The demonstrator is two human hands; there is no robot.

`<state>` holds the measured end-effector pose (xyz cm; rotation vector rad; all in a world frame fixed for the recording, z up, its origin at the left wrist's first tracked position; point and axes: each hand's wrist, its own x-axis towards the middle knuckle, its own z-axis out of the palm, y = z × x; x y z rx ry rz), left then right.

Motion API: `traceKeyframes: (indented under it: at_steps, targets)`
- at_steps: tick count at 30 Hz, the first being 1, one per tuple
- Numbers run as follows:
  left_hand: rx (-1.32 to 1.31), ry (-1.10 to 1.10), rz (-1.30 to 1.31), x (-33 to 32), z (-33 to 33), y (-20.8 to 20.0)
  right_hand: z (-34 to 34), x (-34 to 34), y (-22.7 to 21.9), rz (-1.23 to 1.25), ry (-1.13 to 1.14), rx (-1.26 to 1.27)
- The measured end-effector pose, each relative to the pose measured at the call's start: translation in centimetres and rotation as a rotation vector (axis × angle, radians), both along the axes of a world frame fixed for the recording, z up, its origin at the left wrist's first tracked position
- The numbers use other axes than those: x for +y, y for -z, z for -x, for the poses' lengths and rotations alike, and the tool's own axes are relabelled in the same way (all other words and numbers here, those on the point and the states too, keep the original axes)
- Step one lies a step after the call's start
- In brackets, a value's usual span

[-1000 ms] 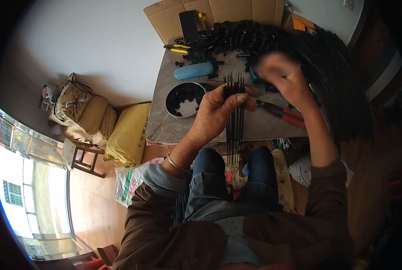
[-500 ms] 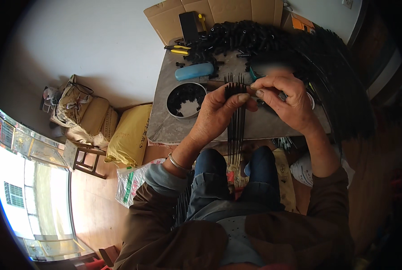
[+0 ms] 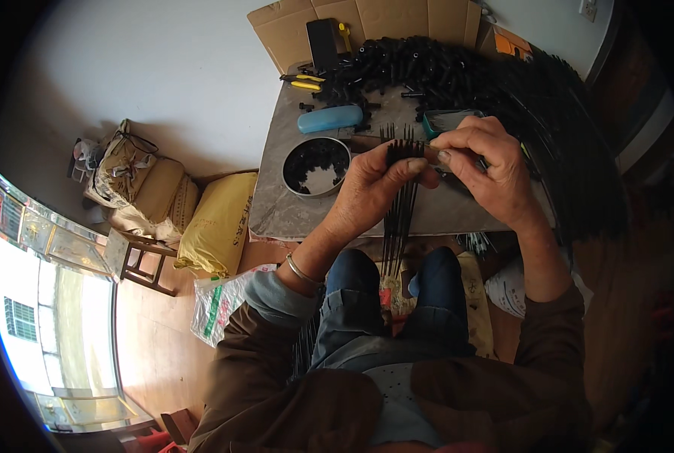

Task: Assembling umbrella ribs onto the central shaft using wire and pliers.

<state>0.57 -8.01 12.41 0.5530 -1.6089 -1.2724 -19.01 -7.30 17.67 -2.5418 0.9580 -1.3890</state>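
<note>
My left hand (image 3: 363, 192) is closed around a bunch of thin black rods (image 3: 399, 230). They hang down toward my knees, and their narrow tips stick up above my thumb. Close to those tips, my right hand (image 3: 492, 167) is pinched, thumb against forefinger. Whatever lies in that pinch is too small to make out. Left of my hands, a round metal tin (image 3: 285, 175) holds many small black pieces (image 3: 302, 158). A green-edged box (image 3: 429, 127) is partly hidden behind my right hand.
On the grey table (image 3: 272, 215) lie a blue case (image 3: 329, 118), yellow-handled pliers (image 3: 305, 84) and a heap of black tubular parts (image 3: 397, 72). A dark phone-like slab (image 3: 322, 45) leans on cardboard (image 3: 397, 19). Long black rods (image 3: 578, 143) cover the right side. A yellow sack (image 3: 216, 223) stands left.
The whole view has shifted slightly. Both hands keep nearly the same pose and grip, with the right hand still pinched beside the rod tips.
</note>
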Motion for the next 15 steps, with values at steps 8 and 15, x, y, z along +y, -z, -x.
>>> traceKeyframes:
  at_steps: [8,15]
  targets:
    - [0.025,-0.005,0.000,0.1,0.1,0.1,-0.3,0.2,-0.7,0.073,0.041,0.081]
    - [-0.025,0.028,-0.040,0.3,-0.2,-0.6,-0.2,-0.1,-0.1,-0.055,-0.026,-0.027]
